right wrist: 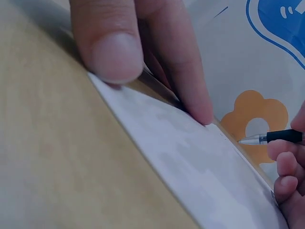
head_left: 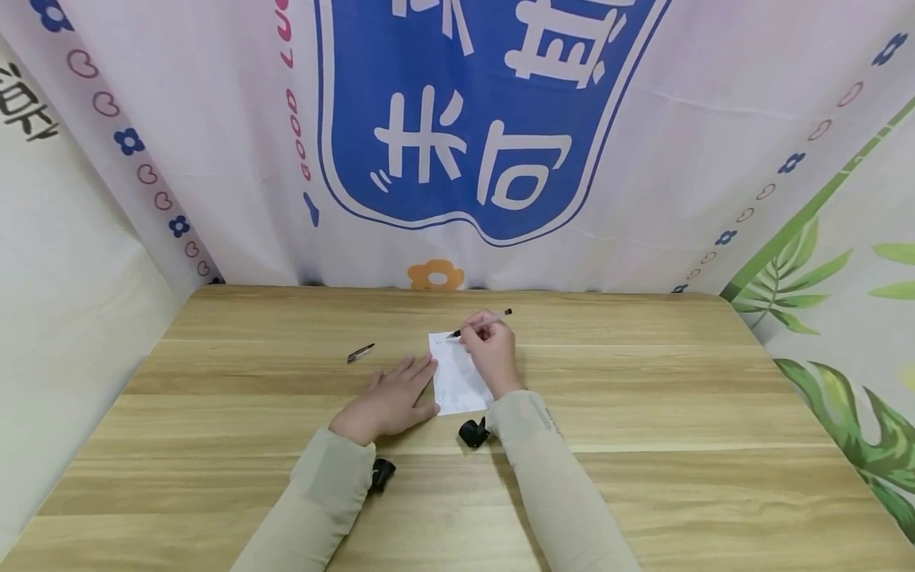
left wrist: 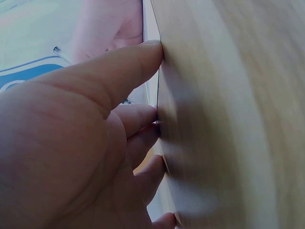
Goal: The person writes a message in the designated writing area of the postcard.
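Observation:
A small white sheet of paper (head_left: 457,385) lies on the wooden table, with a few tiny marks near its top left corner. My right hand (head_left: 493,349) pinches a gel pen (head_left: 493,318), tip down at the upper part of the sheet. In the right wrist view the pen (right wrist: 281,136) shows a dark grip and a pale pointed tip. My left hand (head_left: 393,401) lies flat with fingers spread, its thumb and fingertips touching the sheet's left edge. Seen from the left wrist, the fingertips (left wrist: 151,47) rest on the tabletop and paper edge.
A pen cap (head_left: 360,353) lies on the table (head_left: 250,373) left of the paper, beyond the left hand. Black wrist cameras sit by each cuff, one (head_left: 473,433) near the paper's bottom edge. A printed curtain (head_left: 250,199) hangs behind the table's far edge.

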The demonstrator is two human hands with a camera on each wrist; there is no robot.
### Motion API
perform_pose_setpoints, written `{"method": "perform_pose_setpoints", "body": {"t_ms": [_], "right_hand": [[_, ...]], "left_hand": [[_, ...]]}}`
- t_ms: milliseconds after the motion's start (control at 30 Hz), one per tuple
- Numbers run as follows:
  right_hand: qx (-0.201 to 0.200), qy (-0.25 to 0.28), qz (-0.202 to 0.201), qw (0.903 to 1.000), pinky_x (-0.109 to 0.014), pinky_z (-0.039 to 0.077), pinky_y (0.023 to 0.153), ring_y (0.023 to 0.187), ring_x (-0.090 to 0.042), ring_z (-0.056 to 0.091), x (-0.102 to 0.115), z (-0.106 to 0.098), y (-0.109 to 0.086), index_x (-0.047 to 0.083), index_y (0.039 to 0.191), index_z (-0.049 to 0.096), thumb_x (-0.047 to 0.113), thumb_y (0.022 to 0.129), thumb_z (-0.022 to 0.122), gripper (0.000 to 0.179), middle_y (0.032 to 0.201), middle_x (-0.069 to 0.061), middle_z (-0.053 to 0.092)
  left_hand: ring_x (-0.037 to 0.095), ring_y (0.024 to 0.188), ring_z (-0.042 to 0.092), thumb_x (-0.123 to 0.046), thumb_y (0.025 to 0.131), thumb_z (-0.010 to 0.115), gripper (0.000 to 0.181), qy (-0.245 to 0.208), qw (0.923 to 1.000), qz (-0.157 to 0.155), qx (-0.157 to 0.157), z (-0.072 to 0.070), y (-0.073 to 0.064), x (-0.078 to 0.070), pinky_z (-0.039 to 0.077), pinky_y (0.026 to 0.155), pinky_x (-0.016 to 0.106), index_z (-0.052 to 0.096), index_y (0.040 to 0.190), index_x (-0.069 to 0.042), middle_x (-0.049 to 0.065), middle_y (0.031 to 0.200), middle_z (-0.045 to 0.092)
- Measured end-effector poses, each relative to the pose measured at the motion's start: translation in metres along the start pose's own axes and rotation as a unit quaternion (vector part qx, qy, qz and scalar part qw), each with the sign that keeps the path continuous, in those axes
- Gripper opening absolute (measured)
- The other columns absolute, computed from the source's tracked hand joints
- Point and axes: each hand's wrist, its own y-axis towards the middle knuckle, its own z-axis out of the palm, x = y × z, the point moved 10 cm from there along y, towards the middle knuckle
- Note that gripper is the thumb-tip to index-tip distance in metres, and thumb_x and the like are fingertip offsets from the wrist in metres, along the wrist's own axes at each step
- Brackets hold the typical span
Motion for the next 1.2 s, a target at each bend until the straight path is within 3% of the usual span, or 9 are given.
{"method": "perform_pose_setpoints", "body": {"t_ms": [200,500,933,1200], "right_hand": [[0.013,-0.012,0.003,0.9998,-0.022,0.047,0.057,0.064,-0.015,0.057,-0.0016,0.0022,0.0007,0.002,0.088,0.069,0.007,0.095,0.063,0.010,0.078,-0.008,0.067],[0.014,-0.007,0.002,0.9999,-0.021,0.047,0.058,0.065,-0.013,0.057,0.0013,0.0021,0.0008,0.003,0.087,0.068,0.006,0.095,0.063,0.010,0.078,-0.006,0.066],[0.021,-0.010,0.005,0.9997,-0.022,0.047,0.058,0.065,-0.015,0.057,-0.0003,0.0039,0.0014,0.003,0.089,0.068,0.006,0.096,0.062,0.010,0.078,-0.008,0.066],[0.018,-0.013,0.000,0.9998,-0.022,0.046,0.058,0.065,-0.015,0.057,0.0009,0.0051,0.0011,0.002,0.089,0.069,0.006,0.096,0.063,0.010,0.079,-0.011,0.067]], "left_hand": [[0.038,0.155,0.009,-0.035,0.105,0.056,0.072,-0.005,1.0000,-0.001,0.002,-0.0015,0.0001,-0.0024,0.006,0.116,0.072,0.023,0.161,-0.005,0.011,0.169,0.015],[0.035,0.155,0.006,-0.041,0.104,0.055,0.074,-0.004,1.0000,-0.004,-0.002,0.0068,0.0084,0.0070,0.005,0.117,0.070,0.020,0.163,-0.011,0.006,0.170,0.011],[0.038,0.155,0.008,-0.035,0.105,0.056,0.072,-0.004,1.0000,-0.004,0.006,-0.0018,0.0004,-0.0019,0.007,0.117,0.071,0.023,0.161,-0.005,0.011,0.169,0.014],[0.037,0.155,0.008,-0.036,0.105,0.055,0.072,-0.001,1.0000,-0.006,0.003,0.0011,0.0012,0.0021,0.008,0.116,0.072,0.023,0.162,-0.007,0.009,0.169,0.015]]}}
